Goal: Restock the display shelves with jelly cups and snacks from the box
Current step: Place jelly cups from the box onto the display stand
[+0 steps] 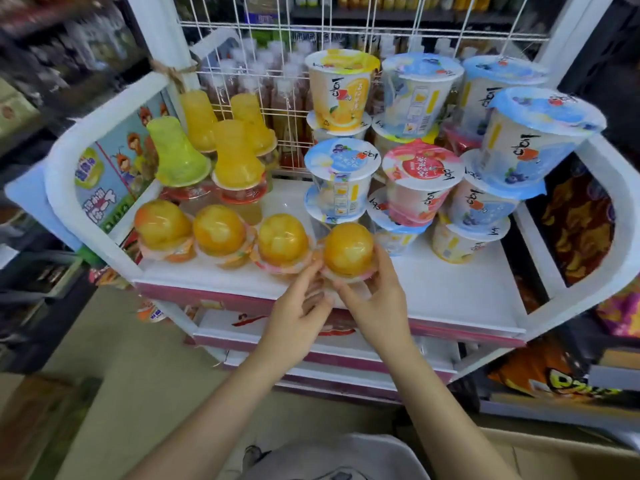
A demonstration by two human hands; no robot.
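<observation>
An orange jelly cup stands upside down at the front of the white display shelf, last in a row with three like cups. My right hand grips its rim from the right and below. My left hand touches the rim from the left with its fingertips, between this cup and the neighbouring one.
Tall yellow and green jelly cups are stacked at the back left. Stacked lidded tubs fill the right half. A white wire grid backs the shelf. Snack bags hang to the right. Lower shelves sit below.
</observation>
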